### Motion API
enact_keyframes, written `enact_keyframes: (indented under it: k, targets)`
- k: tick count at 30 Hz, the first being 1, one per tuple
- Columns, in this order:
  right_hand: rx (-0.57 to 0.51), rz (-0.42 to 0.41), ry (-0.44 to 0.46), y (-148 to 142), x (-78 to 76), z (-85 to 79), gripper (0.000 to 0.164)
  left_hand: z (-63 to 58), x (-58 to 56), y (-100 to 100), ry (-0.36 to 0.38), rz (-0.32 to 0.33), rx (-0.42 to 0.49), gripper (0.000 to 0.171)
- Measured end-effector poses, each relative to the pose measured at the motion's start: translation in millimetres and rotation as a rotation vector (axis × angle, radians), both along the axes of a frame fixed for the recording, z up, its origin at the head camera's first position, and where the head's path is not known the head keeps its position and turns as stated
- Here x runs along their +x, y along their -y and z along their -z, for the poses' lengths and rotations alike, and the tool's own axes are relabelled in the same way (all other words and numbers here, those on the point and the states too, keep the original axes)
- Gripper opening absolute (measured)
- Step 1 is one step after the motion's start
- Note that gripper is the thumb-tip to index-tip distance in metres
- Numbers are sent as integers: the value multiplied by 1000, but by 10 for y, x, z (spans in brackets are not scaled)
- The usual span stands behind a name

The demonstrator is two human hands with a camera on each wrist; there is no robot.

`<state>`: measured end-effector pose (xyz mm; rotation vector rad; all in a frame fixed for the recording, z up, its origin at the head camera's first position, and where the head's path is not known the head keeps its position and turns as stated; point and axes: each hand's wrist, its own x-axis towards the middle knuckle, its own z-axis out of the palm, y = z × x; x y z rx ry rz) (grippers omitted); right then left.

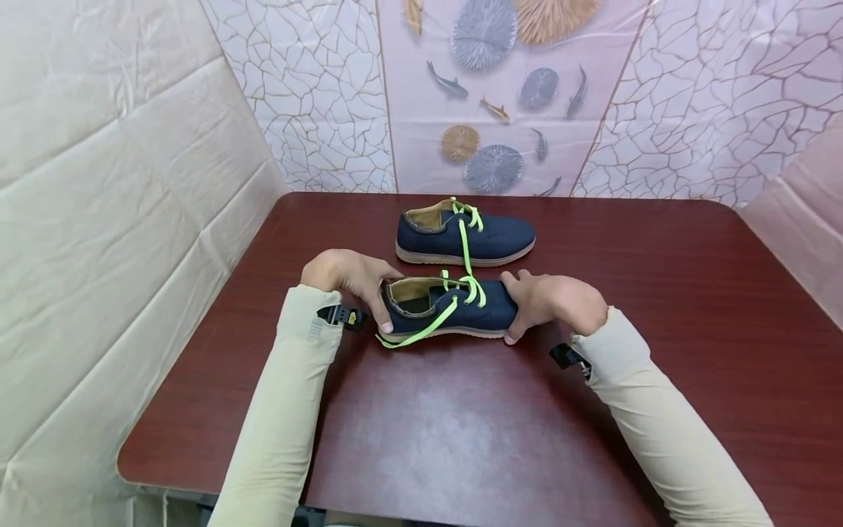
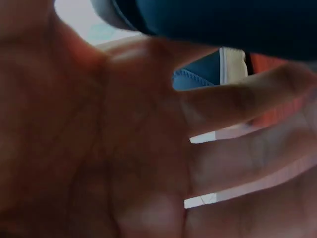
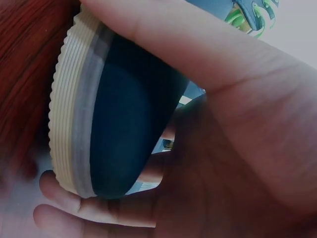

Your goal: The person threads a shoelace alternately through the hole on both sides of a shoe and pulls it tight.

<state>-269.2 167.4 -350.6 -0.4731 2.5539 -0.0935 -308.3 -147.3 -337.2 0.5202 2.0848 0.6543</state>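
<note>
A navy blue shoe [image 1: 494,311] with loose neon-green laces [image 1: 431,327] sits on the table, toe pointing right. Its heel is in my left hand [image 1: 352,277], the thumb along the near side and the other fingers behind it. At the toe, my right hand [image 1: 549,301] grips from both sides. The right wrist view shows the rounded toe [image 3: 133,109] and its pale ribbed sole [image 3: 67,114] between thumb and fingers. In the left wrist view, the dark blue heel [image 2: 223,25] crosses the top, above the spread fingers.
Just behind, a matching navy shoe [image 1: 503,236] stands parallel, toe also to the right, its green laces tied or looped at the top. Both stand on a reddish-brown table [image 1: 691,293]. Patterned cloth [image 1: 329,95] hangs behind, and pale padded fabric [image 1: 132,219] borders the left.
</note>
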Motion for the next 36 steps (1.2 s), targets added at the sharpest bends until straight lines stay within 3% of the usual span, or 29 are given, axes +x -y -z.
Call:
enact_keyframes:
  k: [4,9,14,18,22,29,36]
  targets:
    - [19,-42,-4,-24,5,-23,107,0,0,-14,-20,48,45,64]
    - [16,-46,-17,-47,8,-69,106,-50,-1,26,-157,103,69,56]
    - [-98,-18,-110,-57,-22,-68,101,-54,-24,103,-291,91,123,57]
    - [-186,17,-167,-93,-71,10,95,8,-61,130,-291,13,181,69]
    - [-206,39,-188,-149,-134,105,99,92,-114,118,-287,-62,204,80]
    - [-215,44,-226,-218,-212,189,102,193,-184,100,-313,-88,212,82]
    - [-218,77,-178,-235,-220,183,105,215,-158,78,-294,-108,211,84]
